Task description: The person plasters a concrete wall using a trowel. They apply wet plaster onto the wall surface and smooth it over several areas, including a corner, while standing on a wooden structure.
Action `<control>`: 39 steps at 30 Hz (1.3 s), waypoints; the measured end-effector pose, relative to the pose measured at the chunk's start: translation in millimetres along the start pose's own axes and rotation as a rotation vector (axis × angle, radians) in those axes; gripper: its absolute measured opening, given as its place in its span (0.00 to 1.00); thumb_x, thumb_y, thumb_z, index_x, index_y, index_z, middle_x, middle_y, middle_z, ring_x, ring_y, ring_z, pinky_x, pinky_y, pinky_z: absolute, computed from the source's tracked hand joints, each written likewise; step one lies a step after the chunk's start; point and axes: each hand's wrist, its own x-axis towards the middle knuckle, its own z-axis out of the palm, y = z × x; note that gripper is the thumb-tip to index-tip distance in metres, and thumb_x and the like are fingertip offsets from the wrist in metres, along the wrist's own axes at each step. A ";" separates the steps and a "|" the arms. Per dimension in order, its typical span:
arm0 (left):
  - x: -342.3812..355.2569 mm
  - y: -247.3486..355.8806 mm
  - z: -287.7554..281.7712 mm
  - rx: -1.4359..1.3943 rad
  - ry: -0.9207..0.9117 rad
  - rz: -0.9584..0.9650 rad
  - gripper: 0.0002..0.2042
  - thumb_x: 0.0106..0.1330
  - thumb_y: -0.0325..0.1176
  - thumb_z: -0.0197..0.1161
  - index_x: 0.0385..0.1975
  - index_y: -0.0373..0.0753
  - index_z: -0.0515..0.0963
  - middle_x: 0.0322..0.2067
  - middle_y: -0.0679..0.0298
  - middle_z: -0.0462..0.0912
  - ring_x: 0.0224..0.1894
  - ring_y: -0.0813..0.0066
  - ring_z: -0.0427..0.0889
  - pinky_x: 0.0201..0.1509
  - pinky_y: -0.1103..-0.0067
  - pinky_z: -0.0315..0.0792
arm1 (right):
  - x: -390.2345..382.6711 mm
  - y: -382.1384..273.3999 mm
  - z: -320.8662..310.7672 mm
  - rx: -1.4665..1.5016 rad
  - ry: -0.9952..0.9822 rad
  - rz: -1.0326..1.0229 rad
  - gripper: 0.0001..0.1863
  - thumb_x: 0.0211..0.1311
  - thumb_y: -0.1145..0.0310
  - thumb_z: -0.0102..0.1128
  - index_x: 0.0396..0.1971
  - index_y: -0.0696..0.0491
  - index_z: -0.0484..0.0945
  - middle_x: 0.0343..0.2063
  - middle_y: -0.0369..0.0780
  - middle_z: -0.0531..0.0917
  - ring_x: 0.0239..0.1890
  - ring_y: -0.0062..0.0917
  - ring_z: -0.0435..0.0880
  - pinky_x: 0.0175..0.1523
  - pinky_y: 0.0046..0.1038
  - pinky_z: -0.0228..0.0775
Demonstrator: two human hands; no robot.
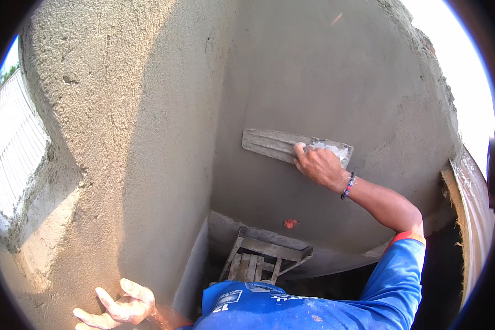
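My right hand (320,165) grips a long, flat, mortar-coated trowel (267,143), held against the grey plastered back wall (313,71). A beaded bracelet (348,186) is on that wrist. My left hand (118,307) is low at the left beside the rough plastered left wall (93,143), fingers apart and slightly curled with nothing in them; whether it touches the wall I cannot tell. A small red object or mark (290,223) shows low on the back wall, below the trowel.
A grey slatted frame (247,245) stands below in the corner. A jagged opening on the left shows a corrugated sheet (14,143). The back wall has a rough broken edge at the upper right. A weathered board (473,214) with a frayed edge stands at the far right beside a dark gap.
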 end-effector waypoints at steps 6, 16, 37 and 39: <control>8.0 -0.7 2.6 -0.047 0.048 0.035 0.20 0.71 0.48 0.59 0.52 0.39 0.77 0.64 0.42 0.66 0.73 0.44 0.52 0.73 0.46 0.42 | 14.8 54.8 -123.8 0.051 0.270 0.257 0.18 0.68 0.55 0.57 0.38 0.55 0.68 0.15 0.45 0.80 0.21 0.41 0.84 0.27 0.39 0.77; 9.1 -0.6 2.7 0.016 0.076 0.066 0.19 0.69 0.45 0.62 0.50 0.35 0.79 0.66 0.47 0.63 0.71 0.50 0.58 0.74 0.50 0.43 | 3.4 54.9 -49.3 -0.126 0.240 0.288 0.17 0.69 0.56 0.56 0.39 0.56 0.69 0.16 0.45 0.79 0.18 0.37 0.83 0.20 0.34 0.76; 11.6 0.9 3.5 -0.060 0.133 0.048 0.18 0.65 0.47 0.66 0.47 0.41 0.81 0.61 0.44 0.70 0.69 0.50 0.59 0.73 0.48 0.43 | -43.5 82.5 -46.7 0.044 0.308 0.454 0.18 0.66 0.57 0.59 0.39 0.58 0.70 0.17 0.46 0.80 0.20 0.39 0.83 0.25 0.37 0.74; 9.7 4.9 3.6 -0.076 0.142 0.058 0.18 0.66 0.47 0.66 0.47 0.42 0.81 0.61 0.45 0.70 0.69 0.50 0.60 0.73 0.49 0.43 | -79.6 19.6 34.7 0.012 0.099 0.322 0.18 0.65 0.56 0.61 0.36 0.56 0.69 0.19 0.43 0.80 0.18 0.35 0.83 0.20 0.35 0.75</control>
